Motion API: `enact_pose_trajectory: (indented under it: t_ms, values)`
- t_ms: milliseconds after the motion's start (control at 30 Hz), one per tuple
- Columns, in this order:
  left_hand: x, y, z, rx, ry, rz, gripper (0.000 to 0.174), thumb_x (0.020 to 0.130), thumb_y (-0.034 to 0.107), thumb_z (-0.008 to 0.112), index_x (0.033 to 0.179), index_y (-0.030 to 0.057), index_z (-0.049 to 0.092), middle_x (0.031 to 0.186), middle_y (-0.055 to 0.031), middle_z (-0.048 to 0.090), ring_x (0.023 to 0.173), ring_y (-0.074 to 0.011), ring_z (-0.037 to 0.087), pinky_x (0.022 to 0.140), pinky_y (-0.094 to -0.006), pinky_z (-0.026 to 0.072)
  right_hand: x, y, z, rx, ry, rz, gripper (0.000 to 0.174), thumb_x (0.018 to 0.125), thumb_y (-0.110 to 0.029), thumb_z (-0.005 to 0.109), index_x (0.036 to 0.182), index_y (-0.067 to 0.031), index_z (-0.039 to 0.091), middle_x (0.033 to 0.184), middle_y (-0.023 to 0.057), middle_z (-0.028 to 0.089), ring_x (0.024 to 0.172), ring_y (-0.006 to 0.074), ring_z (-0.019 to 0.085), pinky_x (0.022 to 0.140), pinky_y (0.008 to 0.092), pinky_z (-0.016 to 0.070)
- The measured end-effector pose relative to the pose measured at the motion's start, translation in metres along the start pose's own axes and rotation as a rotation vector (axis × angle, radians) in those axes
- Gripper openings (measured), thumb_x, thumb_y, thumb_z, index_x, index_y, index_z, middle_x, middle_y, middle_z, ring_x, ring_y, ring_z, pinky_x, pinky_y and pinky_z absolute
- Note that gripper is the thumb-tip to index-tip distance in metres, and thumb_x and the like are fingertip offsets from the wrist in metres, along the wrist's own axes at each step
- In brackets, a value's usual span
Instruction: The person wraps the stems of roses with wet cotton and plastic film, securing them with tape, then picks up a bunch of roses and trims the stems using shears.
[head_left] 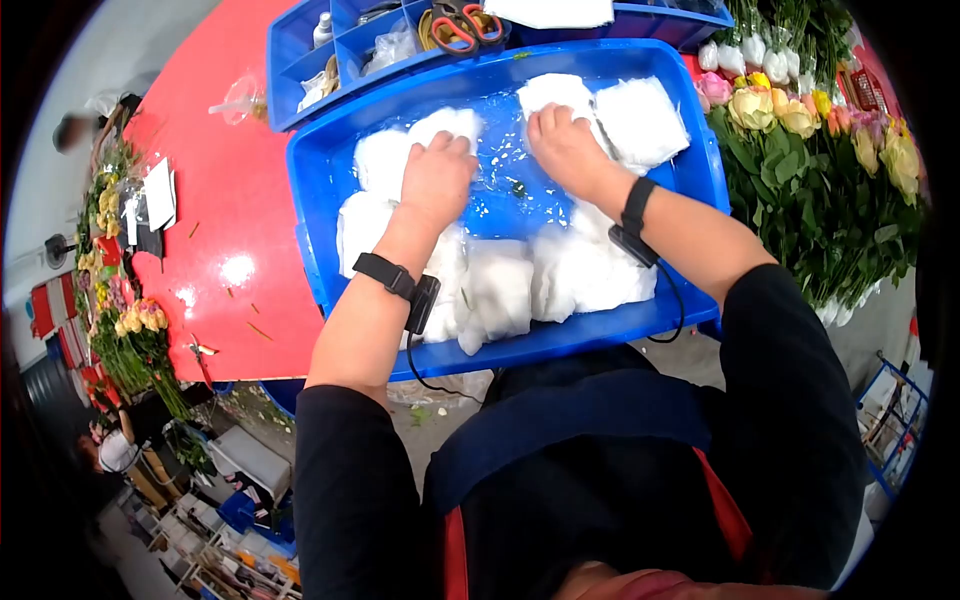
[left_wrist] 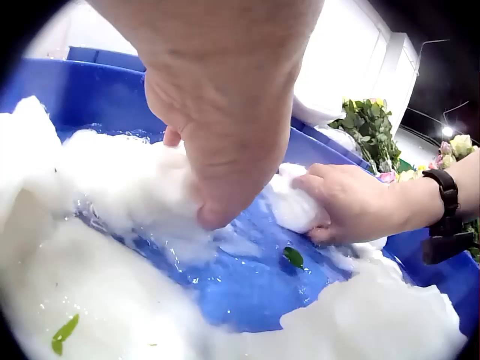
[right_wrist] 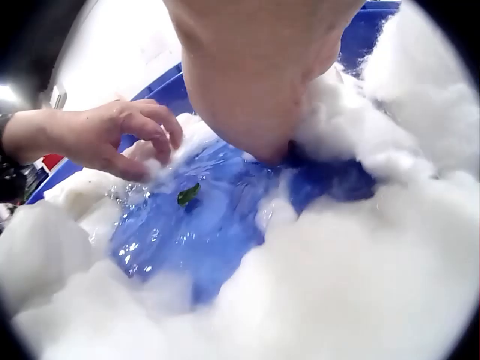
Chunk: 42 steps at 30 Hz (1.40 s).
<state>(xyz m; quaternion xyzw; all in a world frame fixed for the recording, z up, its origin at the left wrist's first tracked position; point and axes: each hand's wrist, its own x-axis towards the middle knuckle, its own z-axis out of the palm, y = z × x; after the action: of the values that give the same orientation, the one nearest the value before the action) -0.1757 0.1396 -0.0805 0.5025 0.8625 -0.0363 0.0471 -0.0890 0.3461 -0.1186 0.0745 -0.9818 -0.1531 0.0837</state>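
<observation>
A blue tub (head_left: 307,250) holds shallow water (head_left: 500,150) and several thick white cotton wads around its inside. My left hand (head_left: 437,182) rests on a cotton wad (head_left: 382,160) at the tub's far left, its fingers loosely bent. Further right, my right hand (head_left: 572,152) is on another wad (head_left: 552,92) near the far wall. In the left wrist view that right hand (left_wrist: 349,202) has its fingers and thumb curled around white cotton (left_wrist: 294,204). A small green leaf (left_wrist: 293,257) floats in the water between the hands.
A divided blue box (head_left: 285,75) with red-handled scissors (head_left: 462,30) stands behind the tub. Bundles of roses (head_left: 800,115) lie at the right. The red table (head_left: 230,200) extends left, with more flowers (head_left: 140,318) along its edge.
</observation>
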Motion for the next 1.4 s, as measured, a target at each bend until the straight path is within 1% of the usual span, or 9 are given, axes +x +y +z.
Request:
enact_pose_trajectory:
  t_ms: [200, 367, 467, 667, 767, 967, 1167, 1267, 1400]
  values:
    - [-0.007, -0.013, -0.009, -0.111, -0.054, -0.259, 0.02, 0.075, 0.022, 0.065, 0.093, 0.0139, 0.072, 0.106, -0.0045, 0.061, 0.114, -0.0254, 0.051, 0.086, -0.0419, 0.0446, 0.019, 0.043, -0.053, 0.789, -0.021, 0.462, 0.024, 0.079, -0.009, 0.059, 0.099, 0.0043, 0.061, 0.092, 0.0174, 0.066, 0.085, 0.0272, 0.065, 0.07, 0.0344, 0.0528]
    - [0.0, 0.01, -0.021, -0.731, 0.522, -0.498, 0.033, 0.082, 0.032, 0.067, 0.105, 0.0085, 0.067, 0.105, -0.0116, 0.063, 0.11, -0.0316, 0.053, 0.093, -0.0416, 0.0431, 0.015, 0.003, -0.049, 2.651, 0.219, 0.825, 0.033, 0.085, -0.002, 0.05, 0.115, 0.008, 0.056, 0.111, 0.0167, 0.064, 0.096, 0.0253, 0.065, 0.084, 0.0344, 0.0526]
    - [0.011, 0.029, -0.042, -0.452, 0.825, -0.316, 0.022, 0.082, 0.018, 0.068, 0.099, 0.0043, 0.067, 0.102, -0.013, 0.064, 0.1, -0.0308, 0.058, 0.086, -0.0383, 0.0468, 0.012, -0.042, -0.025, 2.905, 0.251, 1.02, 0.033, 0.087, -0.008, 0.05, 0.118, 0.0058, 0.055, 0.114, 0.0142, 0.063, 0.103, 0.0252, 0.062, 0.09, 0.0393, 0.0501]
    - [0.012, 0.034, 0.006, -0.395, 0.248, -0.072, 0.023, 0.077, 0.016, 0.069, 0.1, 0.0149, 0.067, 0.105, -0.0039, 0.06, 0.101, -0.027, 0.056, 0.083, -0.04, 0.0463, -0.013, -0.032, -0.042, 1.719, -0.678, 0.961, 0.045, 0.084, -0.029, 0.059, 0.118, 0.0009, 0.057, 0.109, 0.0169, 0.065, 0.099, 0.03, 0.063, 0.082, 0.0435, 0.0503]
    - [0.008, 0.039, 0.005, -0.306, 0.195, -0.102, 0.025, 0.075, 0.015, 0.069, 0.099, 0.0173, 0.067, 0.104, -0.0019, 0.06, 0.1, -0.0247, 0.055, 0.078, -0.0397, 0.0461, -0.068, -0.004, -0.046, 1.251, 0.006, 0.819, 0.052, 0.075, -0.037, 0.071, 0.103, 0.0056, 0.062, 0.09, 0.0223, 0.066, 0.084, 0.033, 0.065, 0.076, 0.0376, 0.052]
    - [0.027, 0.072, -0.02, -0.311, 0.207, 0.045, 0.026, 0.076, 0.013, 0.067, 0.101, 0.0128, 0.067, 0.105, -0.0022, 0.061, 0.102, -0.0245, 0.055, 0.082, -0.0421, 0.0449, -0.117, 0.056, -0.028, 1.488, -0.015, 1.479, 0.065, 0.071, -0.035, 0.081, 0.112, 0.0088, 0.055, 0.103, 0.0127, 0.064, 0.086, 0.0185, 0.06, 0.079, 0.0301, 0.0477]
    - [0.047, 0.098, 0.016, -0.388, 0.189, 0.301, 0.022, 0.076, 0.009, 0.063, 0.098, 0.0095, 0.066, 0.103, -0.0037, 0.063, 0.101, -0.025, 0.056, 0.09, -0.0409, 0.0409, -0.072, 0.057, 0.018, 1.709, 0.524, 1.362, 0.056, 0.073, -0.021, 0.079, 0.119, 0.0011, 0.057, 0.118, 0.0104, 0.062, 0.101, 0.0205, 0.061, 0.086, 0.0295, 0.0457]
    - [0.042, 0.085, 0.008, -0.334, -0.04, 0.282, 0.011, 0.077, 0.01, 0.06, 0.087, 0.0094, 0.066, 0.1, -0.0044, 0.064, 0.098, -0.0254, 0.058, 0.091, -0.0403, 0.04, -0.066, 0.075, -0.001, 1.147, 0.123, 1.223, 0.052, 0.069, -0.018, 0.077, 0.113, 0.0012, 0.058, 0.109, 0.0171, 0.062, 0.101, 0.0321, 0.058, 0.089, 0.0363, 0.0456]
    - [0.024, 0.078, 0.02, -0.421, 0.07, 0.285, 0.008, 0.077, 0.01, 0.057, 0.075, 0.0102, 0.065, 0.089, -0.0045, 0.063, 0.092, -0.0256, 0.059, 0.09, -0.0398, 0.0403, -0.05, 0.062, -0.032, 0.518, 0.287, 0.741, 0.056, 0.061, -0.017, 0.078, 0.111, -0.001, 0.058, 0.1, 0.0142, 0.057, 0.098, 0.0328, 0.051, 0.086, 0.0417, 0.0431]
